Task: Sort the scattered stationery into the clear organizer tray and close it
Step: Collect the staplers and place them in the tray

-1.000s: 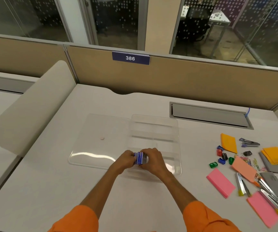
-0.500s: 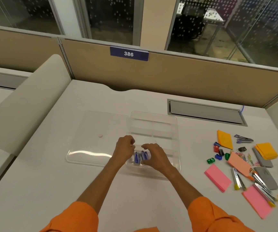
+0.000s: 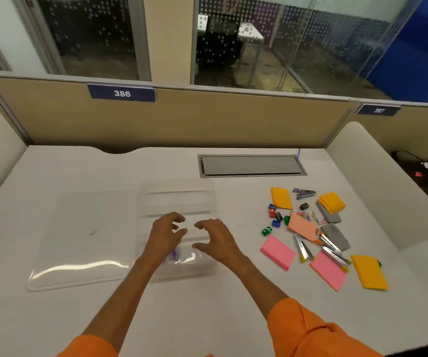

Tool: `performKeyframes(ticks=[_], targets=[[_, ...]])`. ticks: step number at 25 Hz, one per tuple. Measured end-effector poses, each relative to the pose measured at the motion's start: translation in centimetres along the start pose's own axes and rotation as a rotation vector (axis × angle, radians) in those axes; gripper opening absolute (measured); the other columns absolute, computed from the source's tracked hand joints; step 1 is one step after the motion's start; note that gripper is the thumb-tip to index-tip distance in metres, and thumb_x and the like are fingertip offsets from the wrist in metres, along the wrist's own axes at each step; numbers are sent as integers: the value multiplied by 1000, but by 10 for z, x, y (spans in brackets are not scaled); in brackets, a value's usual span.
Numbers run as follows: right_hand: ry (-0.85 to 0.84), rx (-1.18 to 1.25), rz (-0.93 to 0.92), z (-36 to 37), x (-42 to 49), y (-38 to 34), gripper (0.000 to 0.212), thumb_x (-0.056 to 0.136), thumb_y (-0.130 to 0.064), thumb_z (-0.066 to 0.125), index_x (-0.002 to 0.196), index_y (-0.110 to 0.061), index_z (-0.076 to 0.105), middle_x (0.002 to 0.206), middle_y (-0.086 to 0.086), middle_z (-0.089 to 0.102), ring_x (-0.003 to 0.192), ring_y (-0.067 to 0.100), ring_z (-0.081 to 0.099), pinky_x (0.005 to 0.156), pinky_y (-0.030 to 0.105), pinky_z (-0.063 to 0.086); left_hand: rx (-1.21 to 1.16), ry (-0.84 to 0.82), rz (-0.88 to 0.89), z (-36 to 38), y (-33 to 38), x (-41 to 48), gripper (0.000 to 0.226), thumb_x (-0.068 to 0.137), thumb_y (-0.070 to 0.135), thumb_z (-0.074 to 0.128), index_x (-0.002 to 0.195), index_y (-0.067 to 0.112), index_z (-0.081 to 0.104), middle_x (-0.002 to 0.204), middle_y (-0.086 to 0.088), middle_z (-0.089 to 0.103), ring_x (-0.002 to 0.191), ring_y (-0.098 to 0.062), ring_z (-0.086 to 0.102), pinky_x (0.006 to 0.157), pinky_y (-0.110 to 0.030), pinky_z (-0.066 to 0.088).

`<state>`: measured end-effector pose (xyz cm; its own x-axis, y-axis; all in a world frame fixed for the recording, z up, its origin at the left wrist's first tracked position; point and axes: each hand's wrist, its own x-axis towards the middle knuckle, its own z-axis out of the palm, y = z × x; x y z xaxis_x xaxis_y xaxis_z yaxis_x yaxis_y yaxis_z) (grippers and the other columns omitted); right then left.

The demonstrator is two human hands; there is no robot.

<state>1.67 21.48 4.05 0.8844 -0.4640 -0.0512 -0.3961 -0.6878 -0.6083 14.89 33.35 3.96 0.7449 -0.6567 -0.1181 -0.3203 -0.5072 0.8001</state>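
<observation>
Over the clear organizer tray (image 3: pixel 179 186), head view: left hand (image 3: pixel 166 235) and right hand (image 3: pixel 216 239) hover loosely curled, holding nothing. Blurred blue item (image 3: pixel 174 253) in the near compartment. Lid (image 3: pixel 84 240) flat at left. Scattered stationery (image 3: pixel 301 226) well right on the desk (image 3: pixel 53 171)

Three orange pads (image 3: pixel 281 197) (image 3: pixel 332 202) (image 3: pixel 370 272), two pink pads (image 3: pixel 277 251) (image 3: pixel 328 269), one salmon pad (image 3: pixel 301 226), two grey pads (image 3: pixel 328 215) (image 3: pixel 335 236). At least seven sharpeners (image 3: pixel 267 231): two blue, two green, two black, one red. One blue stapler (image 3: pixel 303 194), at least three silver staplers (image 3: pixel 303 249). Paper clips (image 3: pixel 317 219) heaped, uncountable. One tray (image 3: pixel 179 199), one lid (image 3: pixel 84 228).
</observation>
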Motion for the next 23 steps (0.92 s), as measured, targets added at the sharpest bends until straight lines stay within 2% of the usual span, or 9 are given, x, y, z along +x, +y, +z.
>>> performKeyframes(ticks=[6,10,14,18,20,23], targets=[[42,8,110,-41,-24,62,56,79,-37,75,129,-21,54,128,0,59,118,17,49,100,25,35,14,-53,64,62,51,-1,28,82,17,75,109,17,65,108,4,66,89,-11,62,75,-20,48],[63,36,197,-70,-49,111,56,79,-37,75,129,-22,54,128,-2,58,119,15,49,100,26,37,30,-130,98,112,84,0,26,83,17,73,107,20,64,111,4,67,91,-10,62,78,-24,51],[85,70,298,-92,-72,154,58,77,-38,76,129,-24,54,130,-4,57,122,14,47,104,27,35,83,-208,104,161,116,-1,28,84,17,73,110,18,64,116,2,66,92,-11,61,79,-23,51],[109,62,361,-114,-88,193,58,77,-38,76,129,-24,55,130,-4,58,123,14,47,106,31,38,138,-295,114,206,143,0,32,84,15,73,114,17,64,118,0,65,94,-13,61,81,-22,51],[150,95,387,-121,-96,209,55,77,-35,77,127,-22,56,129,-3,57,122,15,48,103,28,40,171,-325,119,223,153,2,33,84,14,72,115,16,64,119,-2,65,97,-14,62,85,-25,52],[232,121,456,-124,-105,230,52,76,-31,78,122,-17,57,122,0,58,115,17,49,88,20,38,204,-370,131,246,166,5,35,84,8,70,118,16,63,121,-3,65,100,-15,62,89,-27,52]])
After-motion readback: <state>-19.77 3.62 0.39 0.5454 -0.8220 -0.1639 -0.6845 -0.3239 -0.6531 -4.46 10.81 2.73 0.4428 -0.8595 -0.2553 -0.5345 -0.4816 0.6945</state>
